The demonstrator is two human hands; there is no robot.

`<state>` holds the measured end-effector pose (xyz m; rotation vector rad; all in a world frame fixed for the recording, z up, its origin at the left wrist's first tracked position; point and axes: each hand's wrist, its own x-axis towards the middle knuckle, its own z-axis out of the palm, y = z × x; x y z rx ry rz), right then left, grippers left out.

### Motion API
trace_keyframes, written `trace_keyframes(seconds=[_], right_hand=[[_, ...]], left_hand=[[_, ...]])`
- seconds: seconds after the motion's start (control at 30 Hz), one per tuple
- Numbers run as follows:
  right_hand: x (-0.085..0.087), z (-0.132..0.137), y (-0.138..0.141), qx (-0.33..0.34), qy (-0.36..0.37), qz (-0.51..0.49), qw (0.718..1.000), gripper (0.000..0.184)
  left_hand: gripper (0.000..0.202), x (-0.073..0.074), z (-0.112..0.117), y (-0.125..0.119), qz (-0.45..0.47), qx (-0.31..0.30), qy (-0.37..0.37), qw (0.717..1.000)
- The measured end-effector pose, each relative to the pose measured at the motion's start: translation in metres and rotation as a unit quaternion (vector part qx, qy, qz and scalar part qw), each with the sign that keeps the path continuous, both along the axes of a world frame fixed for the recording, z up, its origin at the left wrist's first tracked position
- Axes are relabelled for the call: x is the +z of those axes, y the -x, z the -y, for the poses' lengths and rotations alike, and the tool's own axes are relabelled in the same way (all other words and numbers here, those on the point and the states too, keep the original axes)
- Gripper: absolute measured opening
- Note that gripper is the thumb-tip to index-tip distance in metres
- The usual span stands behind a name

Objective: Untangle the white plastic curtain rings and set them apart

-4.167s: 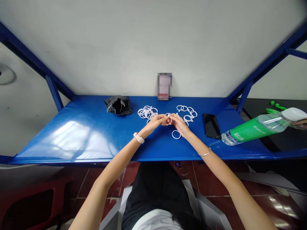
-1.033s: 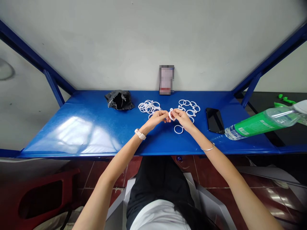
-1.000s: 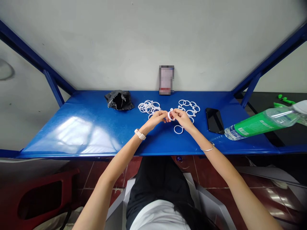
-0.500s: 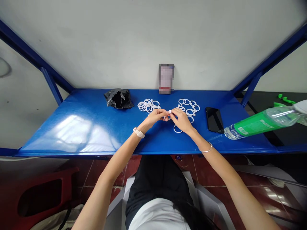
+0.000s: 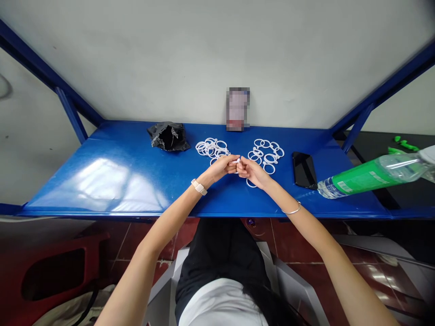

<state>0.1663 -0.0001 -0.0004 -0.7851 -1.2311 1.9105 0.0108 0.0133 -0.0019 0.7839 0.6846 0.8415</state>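
Note:
My left hand (image 5: 222, 166) and my right hand (image 5: 253, 172) meet over the blue table, fingertips pinched around one white plastic ring (image 5: 238, 160). Only a small knob-like part of that ring shows; the fingers hide most of the rest. Just beyond my left hand lies a heap of overlapping white rings (image 5: 212, 147), each with a small tab. A looser group of similar rings (image 5: 270, 158) is spread beside my right hand, and a single ring (image 5: 250, 183) lies partly under that hand.
A crumpled black plastic bag (image 5: 169, 136) sits open at the back left. One phone (image 5: 237, 109) leans against the wall; another, dark-screened phone (image 5: 304, 170) lies at the right. Next to it is a green-labelled bottle (image 5: 369, 175). The table's front edge (image 5: 136, 213) runs before my lap.
My right fingers have curled in closer against my left fingers around the ring. More of the right-hand group of rings is uncovered. The view has shifted slightly.

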Motion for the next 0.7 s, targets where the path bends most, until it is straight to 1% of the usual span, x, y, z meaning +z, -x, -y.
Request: trace_keyframes(seconds=[0.07,0.13,0.33,0.47,0.6,0.7], right_hand=[[-0.002,-0.003,-0.001,0.021,0.012,0.001,1.0,0.057],[-0.004,-0.006,-0.001,0.028,0.02,0.011,0.999,0.063],[-0.007,-0.007,0.003,-0.031,0.042,0.026,0.998,0.07],[-0.009,-0.007,0.004,-0.042,0.039,0.024,0.998,0.073],[-0.01,-0.007,0.001,-0.024,0.014,0.006,1.0,0.072],[-0.008,-0.006,0.0,-0.022,-0.003,0.003,1.0,0.062]], left_hand=[[0.052,-0.001,0.001,-0.004,0.003,-0.013,0.001,1.0],[0.056,-0.003,0.002,-0.007,0.001,-0.018,-0.002,1.0],[0.055,-0.007,0.003,-0.013,-0.011,-0.011,-0.008,1.0],[0.056,-0.005,0.004,-0.013,-0.018,-0.003,-0.012,1.0],[0.055,0.0,0.005,-0.01,-0.007,0.005,-0.002,1.0],[0.054,0.004,0.005,-0.006,-0.009,0.015,-0.021,1.0]])
